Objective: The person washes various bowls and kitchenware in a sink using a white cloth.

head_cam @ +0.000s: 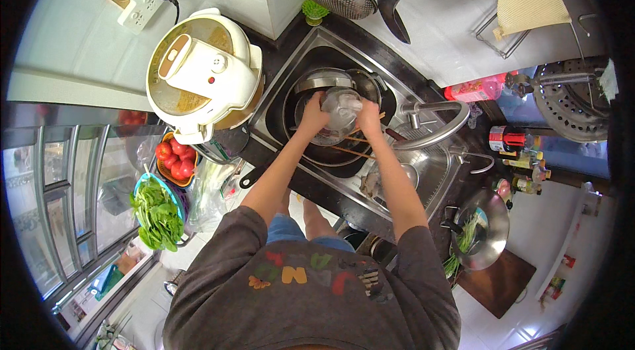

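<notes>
Over the left basin of a steel double sink [313,38], my left hand [314,114] and my right hand [368,117] hold a clear, see-through vessel [342,109] between them. What it is made of, glass or plastic, I cannot tell. Beneath it lies a dark wok or pan [317,157] with more metal cookware, including a steel pot [323,80]. Wooden chopsticks [353,150] lie across the pan near my right wrist. The fingertips of both hands are partly hidden by the vessel.
A curved steel faucet [436,139] arches over the right basin, which holds a metal ladle or bowl [410,175]. On the left stand a white electric cooker [203,74], a basket of tomatoes [176,159] and leafy greens [158,213]. Bottles [521,161] and a steel wok [488,231] are at right.
</notes>
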Available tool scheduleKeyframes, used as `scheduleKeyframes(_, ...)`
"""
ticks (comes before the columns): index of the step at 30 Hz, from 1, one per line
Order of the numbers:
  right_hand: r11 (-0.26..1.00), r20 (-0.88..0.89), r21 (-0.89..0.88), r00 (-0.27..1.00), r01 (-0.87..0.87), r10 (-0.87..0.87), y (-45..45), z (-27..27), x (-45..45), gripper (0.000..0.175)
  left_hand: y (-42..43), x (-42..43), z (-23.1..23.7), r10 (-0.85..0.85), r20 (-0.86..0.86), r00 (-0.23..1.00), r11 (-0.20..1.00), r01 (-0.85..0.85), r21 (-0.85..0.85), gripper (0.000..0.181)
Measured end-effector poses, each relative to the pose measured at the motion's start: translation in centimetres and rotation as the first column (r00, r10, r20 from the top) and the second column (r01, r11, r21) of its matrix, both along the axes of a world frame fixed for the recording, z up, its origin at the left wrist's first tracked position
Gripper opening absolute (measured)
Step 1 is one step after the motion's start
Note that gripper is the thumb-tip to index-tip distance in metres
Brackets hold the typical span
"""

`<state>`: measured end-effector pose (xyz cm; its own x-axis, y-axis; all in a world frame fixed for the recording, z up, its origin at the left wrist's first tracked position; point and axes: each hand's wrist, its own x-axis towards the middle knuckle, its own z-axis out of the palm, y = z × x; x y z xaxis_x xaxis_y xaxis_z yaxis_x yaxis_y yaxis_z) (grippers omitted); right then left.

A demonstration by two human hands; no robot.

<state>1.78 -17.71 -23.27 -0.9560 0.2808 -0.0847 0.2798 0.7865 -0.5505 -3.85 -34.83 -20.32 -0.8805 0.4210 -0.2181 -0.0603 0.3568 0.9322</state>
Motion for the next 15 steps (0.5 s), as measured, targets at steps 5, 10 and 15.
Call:
scheduleKeyframes(5,0.167,0.467,-0.828,0.824,0.535,-0.32,-5.7,-0.9,2.1,0.013,0.6,4.0,-0.1,0.288,-0.013,0.958,0.944,-0.282,0.17,0.057)
scheduleKeyframes(10,0.067,0.518,-0.831,0.812,0.552,-0.27,-6.5,-0.8,3.0,0.018,-0.2,5.1,-0.9,0.337,0.06,0.94,0.916,-0.342,0.209,0.058)
scheduleKeyframes(15,0.925,0.201,-0.371,0.98,0.086,-0.011,-1.8,1.2,1.5,0.015,-1.9,3.6,-0.6,0.03,-0.12,0.992,0.999,-0.032,-0.014,0.055)
